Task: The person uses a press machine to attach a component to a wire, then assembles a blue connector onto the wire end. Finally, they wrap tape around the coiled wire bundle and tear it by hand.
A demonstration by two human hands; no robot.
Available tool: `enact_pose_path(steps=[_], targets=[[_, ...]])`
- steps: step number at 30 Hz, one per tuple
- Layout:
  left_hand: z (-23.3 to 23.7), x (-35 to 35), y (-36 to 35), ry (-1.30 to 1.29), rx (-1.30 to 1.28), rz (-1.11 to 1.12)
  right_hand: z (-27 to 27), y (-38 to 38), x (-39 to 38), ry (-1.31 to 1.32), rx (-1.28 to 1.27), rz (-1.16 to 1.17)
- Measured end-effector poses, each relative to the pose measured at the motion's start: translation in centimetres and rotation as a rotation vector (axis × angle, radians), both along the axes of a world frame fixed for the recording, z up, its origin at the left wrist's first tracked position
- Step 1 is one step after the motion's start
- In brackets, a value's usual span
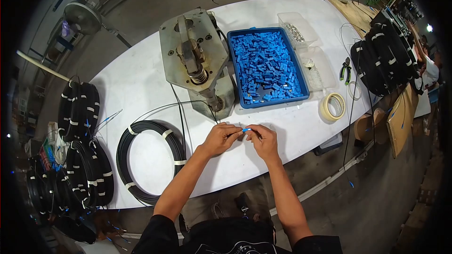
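My left hand [219, 139] is closed in a pinch, with a thin black cable [213, 109] coming down into its fingers. Close against it, my right hand [264, 143] pinches a small blue connector [246, 130] between thumb and fingertips. The fingertips of both hands meet around this connector and partly hide it. Its cable arcs over from a coil of black cable [123, 153], bound with white tape, that lies to the left of my forearms. Just beyond my hands stands a metal bench press [190, 49].
A blue tray [307, 95] full of small blue connector parts sits beyond my right hand. Beside it are clear plastic boxes [325, 70], a tape roll [332, 107] and green-handled pliers [345, 70]. Stacked cable coils [80, 110] line the left edge; more coils [383, 59] stand at right.
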State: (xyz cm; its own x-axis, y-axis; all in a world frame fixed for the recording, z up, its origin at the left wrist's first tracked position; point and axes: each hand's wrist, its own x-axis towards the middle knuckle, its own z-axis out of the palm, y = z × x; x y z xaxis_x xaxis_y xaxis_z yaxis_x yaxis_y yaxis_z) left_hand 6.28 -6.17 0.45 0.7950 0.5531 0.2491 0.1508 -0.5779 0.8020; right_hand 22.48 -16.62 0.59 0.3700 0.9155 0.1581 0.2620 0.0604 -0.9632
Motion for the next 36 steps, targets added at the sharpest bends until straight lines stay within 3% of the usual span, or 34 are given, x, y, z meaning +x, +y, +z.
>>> enact_pose_path(steps=[17,19,24,27,30,36], targets=[[0.6,-0.1,0.0,0.037,0.018,0.009,-0.4,0.2,-0.5,-0.09,0.022,-0.023],[0.7,0.3,0.1,0.024,-0.076,0.018,-0.2,0.3,-0.2,0.126,-0.068,-0.023],[1.5,0.3,-0.4,-0.027,0.064,0.034,-0.6,0.1,0.0,0.123,-0.024,-0.03],[3.2,0.0,-1.0,-0.11,0.194,0.152,-0.7,0.1,0.4,0.188,-0.025,-0.028],[3.5,-1.3,-0.2,-0.044,0.304,0.205,-0.6,0.1,0.7,0.255,-0.06,-0.019],[2.6,-2.3,1.0,0.118,0.349,0.078,-0.4,0.1,0.6,0.292,-0.093,-0.015]])
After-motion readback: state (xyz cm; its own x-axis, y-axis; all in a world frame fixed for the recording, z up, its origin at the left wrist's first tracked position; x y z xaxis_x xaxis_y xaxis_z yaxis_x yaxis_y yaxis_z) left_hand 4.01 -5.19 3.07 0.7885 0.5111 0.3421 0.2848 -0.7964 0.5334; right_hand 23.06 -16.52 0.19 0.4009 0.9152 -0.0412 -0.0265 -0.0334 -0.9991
